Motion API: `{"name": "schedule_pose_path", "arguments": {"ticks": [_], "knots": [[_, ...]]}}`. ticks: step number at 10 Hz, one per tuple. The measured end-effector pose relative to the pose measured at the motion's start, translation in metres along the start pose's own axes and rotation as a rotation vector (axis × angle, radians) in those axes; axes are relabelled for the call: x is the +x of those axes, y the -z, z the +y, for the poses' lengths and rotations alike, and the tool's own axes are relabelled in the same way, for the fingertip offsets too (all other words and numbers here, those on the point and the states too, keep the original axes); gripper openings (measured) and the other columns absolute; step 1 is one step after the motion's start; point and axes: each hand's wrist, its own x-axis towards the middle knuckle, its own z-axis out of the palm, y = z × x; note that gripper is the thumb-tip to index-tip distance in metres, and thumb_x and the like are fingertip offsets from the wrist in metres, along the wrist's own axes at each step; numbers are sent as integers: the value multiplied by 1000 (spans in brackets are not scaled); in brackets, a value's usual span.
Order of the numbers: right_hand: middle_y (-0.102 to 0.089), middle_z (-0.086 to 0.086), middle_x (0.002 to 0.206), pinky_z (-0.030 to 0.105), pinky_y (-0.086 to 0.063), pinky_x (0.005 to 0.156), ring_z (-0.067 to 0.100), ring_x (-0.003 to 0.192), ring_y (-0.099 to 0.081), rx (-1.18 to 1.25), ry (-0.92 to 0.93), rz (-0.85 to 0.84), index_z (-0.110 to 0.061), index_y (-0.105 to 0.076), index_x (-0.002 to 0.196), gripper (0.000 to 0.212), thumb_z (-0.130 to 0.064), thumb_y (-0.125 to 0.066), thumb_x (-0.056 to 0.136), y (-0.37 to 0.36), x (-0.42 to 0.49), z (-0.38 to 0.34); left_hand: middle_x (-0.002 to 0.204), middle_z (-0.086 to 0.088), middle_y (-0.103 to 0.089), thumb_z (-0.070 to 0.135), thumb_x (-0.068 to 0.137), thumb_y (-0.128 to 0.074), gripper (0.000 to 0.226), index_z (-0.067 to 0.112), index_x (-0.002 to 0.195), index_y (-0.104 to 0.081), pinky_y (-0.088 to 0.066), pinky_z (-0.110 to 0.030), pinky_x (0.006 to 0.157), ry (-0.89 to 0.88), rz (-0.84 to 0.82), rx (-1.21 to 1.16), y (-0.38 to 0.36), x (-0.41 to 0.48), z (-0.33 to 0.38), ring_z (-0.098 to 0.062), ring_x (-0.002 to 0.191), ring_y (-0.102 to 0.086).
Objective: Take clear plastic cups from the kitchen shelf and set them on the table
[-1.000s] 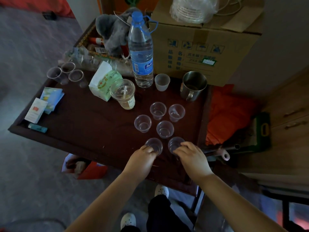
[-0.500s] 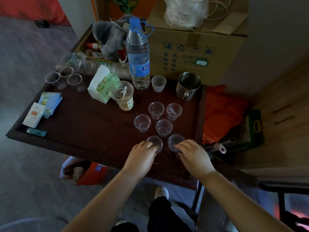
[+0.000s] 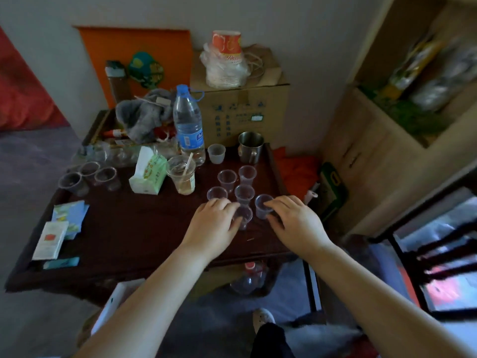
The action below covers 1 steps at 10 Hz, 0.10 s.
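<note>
1. Clutter fills the left of the dark table (image 3: 124, 228): three clear cups (image 3: 87, 177) at the far left edge, leaflets (image 3: 64, 223) near the front, then a tissue pack (image 3: 148, 171) and a larger cup with a stick (image 3: 182, 175). None of it sits in the way of the working patch.
2. Left hand (image 3: 214, 226) rests with its fingers curled loosely round the nearest small cup (image 3: 244, 217); the far side of the grip is hidden, so I cannot tell how firmly it holds.
3. Four more small cups (image 3: 236, 184) stand upright just behind, close together but apart, in front of the water bottle (image 3: 188, 127) and steel mug (image 3: 250, 146).
4. Right hand (image 3: 294, 220) has its fingertips on the rim and side of the right-hand cup (image 3: 263, 209), pinching lightly, not fully closed.
5. Both held cups appear to be on the table already. To finish well, I would press each flat, check it stands upright, then open the fingers straight outward and lift away slowly, so these light cups do not tip or knock their neighbours.
</note>
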Motion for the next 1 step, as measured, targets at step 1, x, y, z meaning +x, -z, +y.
{"name": "schedule_pose_path", "arguments": {"ticks": [1], "knots": [[-64, -1, 106, 30, -48, 75, 18, 101, -55, -59, -9, 107, -15, -61, 111, 27, -22, -61, 84, 29, -21, -44, 118, -3, -60, 31, 91, -50, 37, 14, 123, -54, -43, -40, 92, -95, 92, 25, 44, -18, 6, -22, 113, -50]]}}
